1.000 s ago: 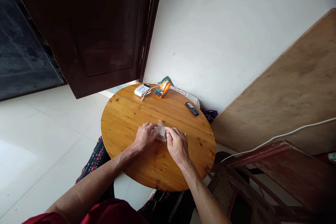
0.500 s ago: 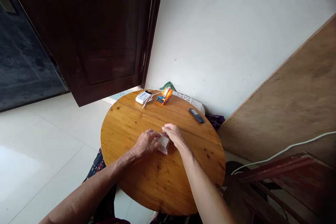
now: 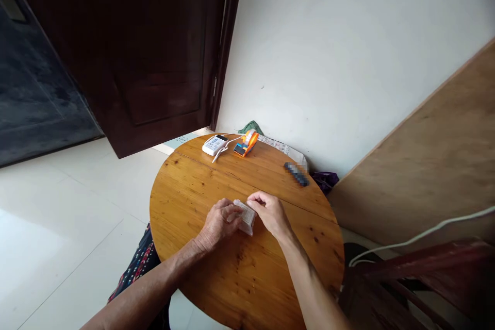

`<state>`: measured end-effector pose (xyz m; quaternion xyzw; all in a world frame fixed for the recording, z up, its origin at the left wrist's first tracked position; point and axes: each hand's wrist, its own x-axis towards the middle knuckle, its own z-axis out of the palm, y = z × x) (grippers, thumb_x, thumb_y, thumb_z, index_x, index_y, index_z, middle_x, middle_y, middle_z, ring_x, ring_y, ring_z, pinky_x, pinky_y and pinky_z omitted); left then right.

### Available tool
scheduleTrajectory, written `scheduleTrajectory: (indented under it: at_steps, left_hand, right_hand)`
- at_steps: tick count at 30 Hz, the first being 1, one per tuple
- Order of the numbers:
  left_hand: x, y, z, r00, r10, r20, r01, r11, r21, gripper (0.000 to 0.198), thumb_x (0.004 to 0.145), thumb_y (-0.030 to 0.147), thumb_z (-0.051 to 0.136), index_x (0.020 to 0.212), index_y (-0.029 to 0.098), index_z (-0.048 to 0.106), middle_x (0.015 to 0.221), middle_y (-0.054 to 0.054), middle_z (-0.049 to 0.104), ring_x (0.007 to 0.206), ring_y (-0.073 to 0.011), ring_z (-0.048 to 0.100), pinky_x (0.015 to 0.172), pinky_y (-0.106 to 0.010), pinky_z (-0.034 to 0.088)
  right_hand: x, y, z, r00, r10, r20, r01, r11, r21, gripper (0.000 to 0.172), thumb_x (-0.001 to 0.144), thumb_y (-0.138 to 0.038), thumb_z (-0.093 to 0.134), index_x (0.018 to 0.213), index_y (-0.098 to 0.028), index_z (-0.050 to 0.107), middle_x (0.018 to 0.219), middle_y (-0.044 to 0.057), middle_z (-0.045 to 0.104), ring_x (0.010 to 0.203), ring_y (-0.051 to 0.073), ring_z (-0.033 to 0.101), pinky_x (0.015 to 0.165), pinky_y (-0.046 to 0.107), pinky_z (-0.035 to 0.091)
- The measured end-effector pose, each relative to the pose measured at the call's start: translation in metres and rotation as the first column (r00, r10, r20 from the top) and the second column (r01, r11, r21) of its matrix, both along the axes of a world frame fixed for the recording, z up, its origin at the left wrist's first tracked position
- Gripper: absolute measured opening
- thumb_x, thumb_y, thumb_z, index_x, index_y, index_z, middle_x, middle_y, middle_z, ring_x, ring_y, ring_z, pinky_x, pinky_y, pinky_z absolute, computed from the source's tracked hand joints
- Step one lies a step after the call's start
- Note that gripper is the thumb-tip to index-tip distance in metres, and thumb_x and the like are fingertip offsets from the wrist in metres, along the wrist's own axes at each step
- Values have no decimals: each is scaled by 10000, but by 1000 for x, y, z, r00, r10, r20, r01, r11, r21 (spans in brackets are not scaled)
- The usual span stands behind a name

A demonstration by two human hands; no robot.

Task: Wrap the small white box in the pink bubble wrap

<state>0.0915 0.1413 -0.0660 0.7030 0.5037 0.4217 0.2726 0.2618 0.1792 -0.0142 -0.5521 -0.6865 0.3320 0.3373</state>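
Note:
A small clear plastic packet (image 3: 247, 218) with something whitish inside lies low over the middle of the round wooden table (image 3: 185, 175). My left hand (image 3: 223, 219) grips the packet's left side between thumb and fingers. At its upper right corner is my right hand (image 3: 268, 209), with thumb and fingertips pinched together. Whether those fingertips hold the packet's edge or some small piece cannot be made out.
Toward the back of the table sit a white box-like device (image 3: 215, 145) with a white cable and an orange-and-blue tape dispenser (image 3: 246, 143). A dark, pixelated long object (image 3: 296, 174) lies at the right. A dark red wooden chair (image 3: 429, 273) stands to the right.
My right hand has shifted from the packet's top edge toward its upper right corner, uncovering more of the packet. My left hand keeps its hold. The whole view has shifted slightly.

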Motion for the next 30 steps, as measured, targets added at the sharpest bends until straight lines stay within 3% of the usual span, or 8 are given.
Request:
scheduleTrajectory:
  at_steps: [4, 8, 11, 14, 18, 21, 30]
  left_hand:
    - [5, 1, 5, 1000, 22, -2, -22, 1000, 13, 282, 756, 110, 642, 984, 226, 764, 903, -44, 659, 869, -203, 655, 808, -324, 565]
    - [9, 6, 0, 999, 47, -16, -47, 999, 7, 307, 736, 111, 674, 994, 252, 764, 912, -36, 672, 887, -198, 651, 832, -305, 562]
    - [10, 6, -3, 998, 63, -8, -63, 998, -3, 269, 757, 135, 676, 986, 250, 757, 896, -31, 664, 874, -188, 645, 817, -290, 558]
    - [10, 0, 1, 998, 63, 24, -62, 998, -30, 220, 791, 168, 666, 981, 245, 748, 895, -22, 652, 871, -173, 640, 815, -278, 548]
    - [9, -9, 8, 993, 86, 78, -80, 994, -77, 166, 831, 198, 649, 968, 220, 739, 928, -30, 642, 816, -153, 633, 782, -268, 539]
    - [9, -14, 9, 991, 83, 100, -77, 995, -58, 169, 840, 179, 630, 975, 211, 727, 940, -35, 643, 818, -152, 629, 752, -256, 528]
    - [7, -10, 7, 997, 61, 38, -60, 998, -35, 158, 888, 223, 600, 996, 218, 716, 953, -37, 644, 842, -154, 638, 786, -260, 519]
  right_hand:
    - [1, -13, 2, 956, 35, 290, -119, 953, 279, 241, 886, -329, 501, 779, -244, 699, 829, 40, 733, 785, 210, 640, 729, 315, 419]
    - [1, -20, -10, 880, -125, 459, -169, 819, 548, 293, 928, -335, 476, 803, -255, 729, 886, 61, 754, 784, 227, 634, 709, 350, 366]
    - [-5, -29, -18, 831, -220, 510, -206, 731, 651, 321, 957, -316, 451, 834, -247, 739, 886, 69, 752, 771, 225, 614, 686, 360, 345]
    - [-12, -45, -18, 797, -283, 533, -222, 684, 695, 321, 969, -244, 425, 890, -233, 736, 914, 72, 749, 834, 235, 610, 726, 371, 363]
    - [-17, -63, -11, 726, -268, 633, -300, 705, 643, 277, 944, -180, 451, 1036, -187, 712, 1092, 104, 721, 976, 277, 601, 856, 419, 389]
    - [-14, -65, -8, 693, -222, 686, -353, 725, 591, 302, 938, -116, 432, 1069, -183, 696, 1117, 103, 708, 1019, 274, 598, 948, 438, 376]
    - [-5, -53, -14, 778, -163, 607, -302, 750, 588, 216, 949, -173, 501, 1048, -226, 686, 1038, 63, 722, 940, 235, 627, 1011, 460, 352]
